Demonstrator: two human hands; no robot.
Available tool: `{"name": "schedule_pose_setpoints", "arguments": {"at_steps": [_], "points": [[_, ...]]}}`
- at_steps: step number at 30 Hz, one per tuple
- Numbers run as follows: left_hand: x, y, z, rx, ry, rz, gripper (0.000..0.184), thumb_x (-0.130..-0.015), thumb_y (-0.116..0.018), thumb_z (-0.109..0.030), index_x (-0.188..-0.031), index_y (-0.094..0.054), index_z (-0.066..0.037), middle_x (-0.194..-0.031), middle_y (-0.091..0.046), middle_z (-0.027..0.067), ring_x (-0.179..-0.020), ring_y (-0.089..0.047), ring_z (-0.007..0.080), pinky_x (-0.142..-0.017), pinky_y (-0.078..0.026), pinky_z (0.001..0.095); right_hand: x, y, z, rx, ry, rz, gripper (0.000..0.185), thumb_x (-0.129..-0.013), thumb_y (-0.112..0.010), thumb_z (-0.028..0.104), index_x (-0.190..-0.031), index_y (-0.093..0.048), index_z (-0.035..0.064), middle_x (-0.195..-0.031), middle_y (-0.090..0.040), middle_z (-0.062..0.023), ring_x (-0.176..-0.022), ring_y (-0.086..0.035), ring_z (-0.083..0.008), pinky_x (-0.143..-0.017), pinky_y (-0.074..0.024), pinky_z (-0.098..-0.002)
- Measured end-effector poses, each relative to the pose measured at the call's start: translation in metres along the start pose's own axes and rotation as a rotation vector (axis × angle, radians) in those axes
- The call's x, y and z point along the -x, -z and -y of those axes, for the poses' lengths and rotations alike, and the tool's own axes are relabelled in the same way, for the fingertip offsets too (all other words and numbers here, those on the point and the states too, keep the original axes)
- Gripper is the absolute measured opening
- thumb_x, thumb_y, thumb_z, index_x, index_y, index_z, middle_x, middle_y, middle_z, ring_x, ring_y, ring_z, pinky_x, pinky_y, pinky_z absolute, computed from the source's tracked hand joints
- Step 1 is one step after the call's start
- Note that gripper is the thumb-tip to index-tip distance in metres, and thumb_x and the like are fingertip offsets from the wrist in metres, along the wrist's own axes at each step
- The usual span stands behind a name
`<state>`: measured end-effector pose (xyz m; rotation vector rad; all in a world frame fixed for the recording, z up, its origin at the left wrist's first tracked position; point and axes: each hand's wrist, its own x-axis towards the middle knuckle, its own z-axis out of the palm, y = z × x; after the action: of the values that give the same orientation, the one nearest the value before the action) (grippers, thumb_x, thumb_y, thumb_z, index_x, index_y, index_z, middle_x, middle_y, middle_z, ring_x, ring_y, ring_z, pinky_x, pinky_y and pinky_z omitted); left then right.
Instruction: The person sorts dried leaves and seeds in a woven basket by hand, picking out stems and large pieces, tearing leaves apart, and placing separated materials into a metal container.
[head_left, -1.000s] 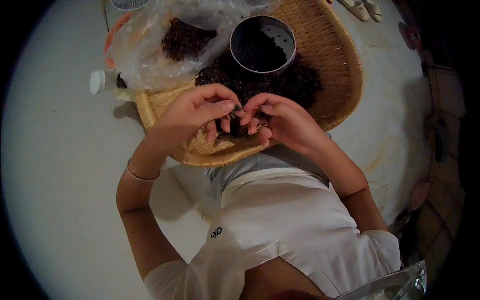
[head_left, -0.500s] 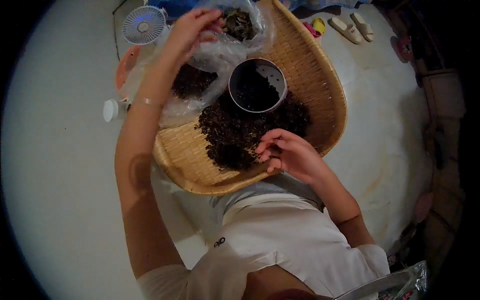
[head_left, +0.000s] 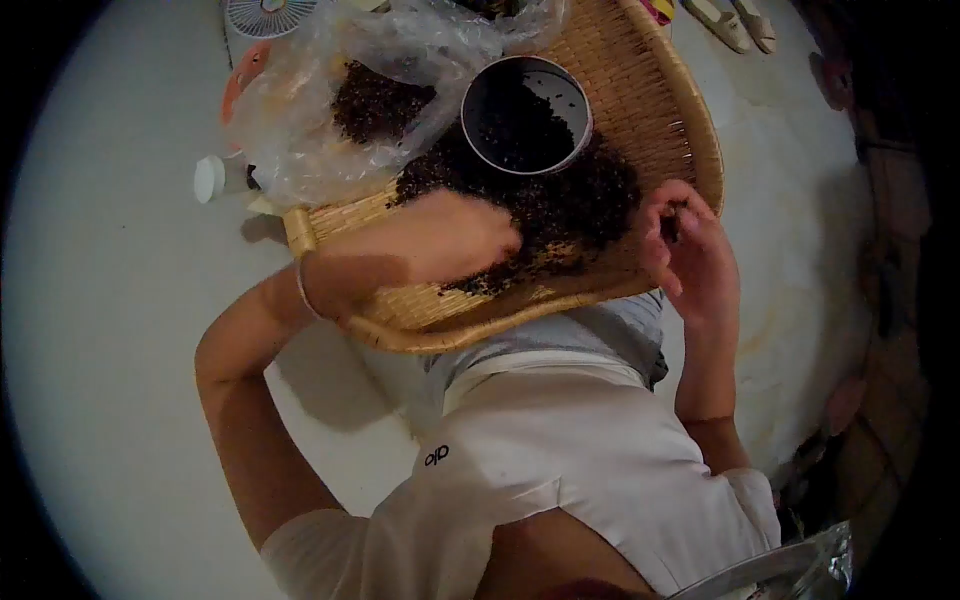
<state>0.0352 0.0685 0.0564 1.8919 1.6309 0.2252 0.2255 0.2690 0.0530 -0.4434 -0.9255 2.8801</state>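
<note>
Dark, crumbly dried bits lie spread over a woven bamboo basket. My left hand reaches in from the left and is down at the near side of the bits; motion smears its fingers and hides their tips. Over the basket's right rim, my right hand is raised with its fingers curled in. Something dark shows between those fingers, too small to name. Beyond both hands, a round tin stands among the bits, partly filled with similar dark material.
A clear plastic bag with more dark bits lies over the basket's left side. Left of it are a white cap and an orange object. A small fan stands at the back; slippers lie far right.
My left hand has come back from the bag of dried leaves at the back to the bits in the basket. My right hand has moved right and up, away from the bits.
</note>
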Motion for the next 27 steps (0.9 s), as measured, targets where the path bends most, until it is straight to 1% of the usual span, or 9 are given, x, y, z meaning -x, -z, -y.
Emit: {"name": "schedule_pose_setpoints", "arguments": {"at_steps": [1,4,7,11,13,17,19,22,27], "points": [[0.003,-0.014,-0.005,-0.046,0.026,0.132,0.017,-0.078,-0.054,-0.013,-0.09,-0.059,-0.002,-0.085,-0.058,0.0133,-0.08,-0.059,0.0312,-0.069,-0.05,0.0386,-0.003,0.0,0.003,0.012,0.019,-0.042,0.026,-0.088,-0.048,0.019,-0.104,-0.048,-0.0004,-0.084,-0.053,-0.0092,-0.06,-0.048,-0.0111,-0.038,-0.0343,-0.0193],[0.015,-0.046,0.002,-0.057,-0.028,0.243,0.016,-0.075,-0.056,-0.015,-0.085,-0.054,-0.002,-0.08,-0.052,0.0126,-0.075,-0.058,0.0288,-0.064,-0.051,0.0386,-0.007,0.0,0.002,0.021,0.052,-0.09,0.024,-0.088,-0.047,0.019,-0.102,-0.048,-0.0006,-0.083,-0.05,-0.0083,-0.059,-0.046,-0.009,-0.036,-0.0338,-0.0173],[0.018,-0.067,0.008,-0.238,-0.101,0.278,0.017,-0.071,-0.057,-0.014,-0.082,-0.053,-0.002,-0.082,-0.053,0.0129,-0.075,-0.059,0.0277,-0.061,-0.051,0.0371,-0.006,0.002,0.001,0.017,0.069,-0.083,0.022,-0.088,-0.047,0.018,-0.101,-0.047,-0.0007,-0.082,-0.049,-0.0078,-0.058,-0.044,-0.0075,-0.034,-0.0348,-0.0159],[0.013,-0.08,0.005,-0.326,-0.126,0.261,0.016,-0.068,-0.057,-0.013,-0.08,-0.054,-0.002,-0.082,-0.053,0.0126,-0.074,-0.059,0.0269,-0.059,-0.052,0.036,-0.005,-0.003,0.004,0.039,0.054,-0.078,0.022,-0.088,-0.047,0.018,-0.1,-0.047,-0.0007,-0.082,-0.048,-0.0073,-0.059,-0.043,-0.0075,-0.034,-0.034,-0.0157],[0.009,-0.077,0.001,-0.295,-0.053,0.263,0.01,-0.067,-0.056,-0.01,-0.073,-0.058,-0.002,-0.083,-0.057,0.0112,-0.075,-0.061,0.0255,-0.061,-0.052,0.0344,-0.006,0.0,0.004,0.055,0.059,-0.059,0.022,-0.088,-0.046,0.018,-0.1,-0.049,0.0,-0.083,-0.05,-0.0077,-0.058,-0.044,-0.0084,-0.035,-0.0331,-0.0169],[0.01,-0.065,0.015,-0.264,-0.023,0.244,0.009,-0.067,-0.056,-0.011,-0.072,-0.059,-0.004,-0.084,-0.055,0.0114,-0.074,-0.061,0.0265,-0.058,-0.051,0.0358,-0.007,0.002,0.003,0.046,0.052,-0.066,0.021,-0.088,-0.047,0.018,-0.099,-0.051,0.0008,-0.082,-0.052,-0.0078,-0.056,-0.045,-0.0093,-0.036,-0.0324,-0.0181],[0.01,-0.064,0.023,-0.167,0.015,0.278,0.017,-0.073,-0.056,-0.019,-0.081,-0.055,-0.004,-0.086,-0.052,0.0124,-0.073,-0.059,0.0281,-0.06,-0.051,0.0385,-0.008,0.007,0.003,0.054,0.053,-0.048,0.021,-0.088,-0.047,0.019,-0.099,-0.051,0.0009,-0.082,-0.052,-0.0076,-0.055,-0.045,-0.0093,-0.035,-0.0324,-0.0181],[0.01,-0.063,0.024,-0.109,0.032,0.263,0.018,-0.076,-0.057,-0.022,-0.082,-0.055,-0.005,-0.086,-0.051,0.0122,-0.074,-0.059,0.0287,-0.06,-0.051,0.0394,-0.008,0.005,0.003,0.06,0.047,-0.044,0.021,-0.088,-0.047,0.019,-0.098,-0.051,0.001,-0.082,-0.052,-0.0075,-0.055,-0.045,-0.0093,-0.035,-0.0325,-0.018],[0.007,-0.064,0.019,-0.133,0.011,0.241,0.021,-0.077,-0.058,-0.024,-0.081,-0.055,-0.004,-0.086,-0.052,0.0131,-0.074,-0.06,0.0291,-0.061,-0.051,0.04,-0.007,0.002,0.003,0.056,0.05,-0.051,0.02,-0.088,-0.047,0.018,-0.097,-0.05,0.0006,-0.082,-0.051,-0.0073,-0.057,-0.046,-0.0091,-0.036,-0.0328,-0.0176]]}}
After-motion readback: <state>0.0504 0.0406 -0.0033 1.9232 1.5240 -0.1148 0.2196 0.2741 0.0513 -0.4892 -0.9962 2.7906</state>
